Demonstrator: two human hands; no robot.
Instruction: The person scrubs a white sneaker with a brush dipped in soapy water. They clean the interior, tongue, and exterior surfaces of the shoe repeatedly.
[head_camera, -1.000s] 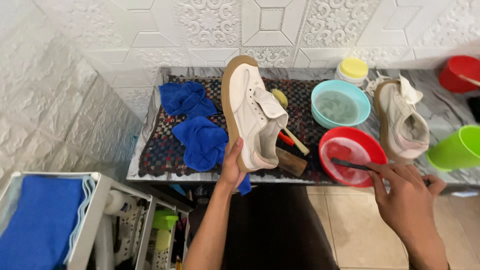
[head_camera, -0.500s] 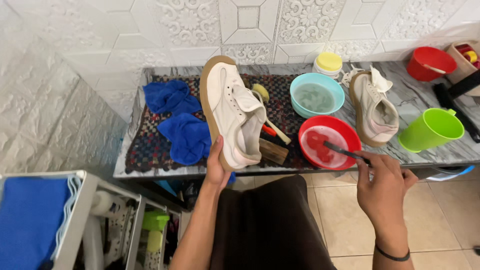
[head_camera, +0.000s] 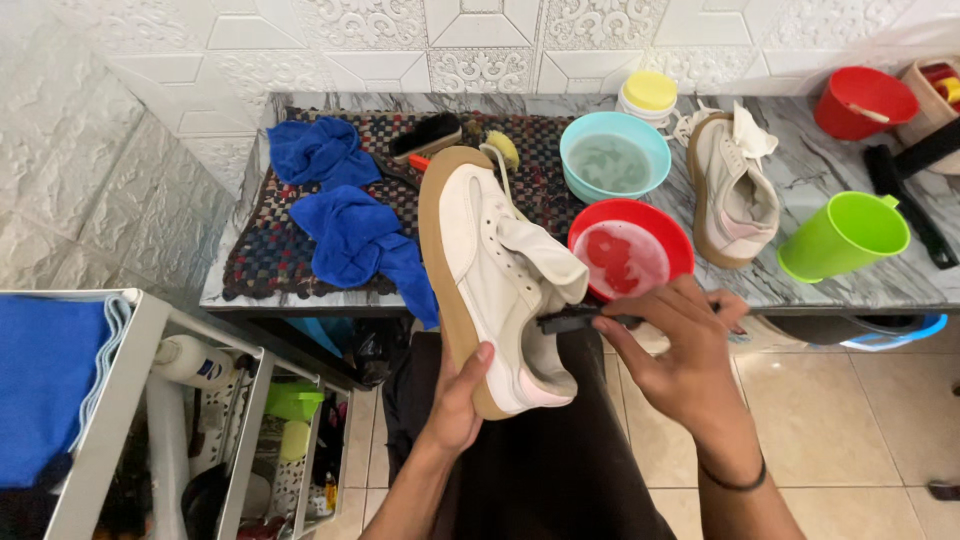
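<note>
My left hand (head_camera: 455, 400) grips the heel end of a white sneaker with a tan gum sole (head_camera: 490, 270), holding it on its side above my lap. My right hand (head_camera: 680, 350) pinches a small black brush (head_camera: 568, 320), whose head touches the sneaker's side near the opening. Just beyond the brush stands a red bowl (head_camera: 632, 255) with liquid, and behind it a light blue bowl (head_camera: 614, 158). The second sneaker (head_camera: 735, 190) lies on the marble counter to the right.
Two blue cloths (head_camera: 345, 235) lie on a checked mat (head_camera: 265, 250). A black shoe brush (head_camera: 425, 135), a yellow-lidded jar (head_camera: 648, 95), a green cup (head_camera: 845, 235) and a red tub (head_camera: 862, 100) stand on the counter. A white rack (head_camera: 130, 400) with folded blue towel stands at left.
The sneaker has come off the counter toward my lap. My right hand brought the black brush from the red bowl to the sneaker's side.
</note>
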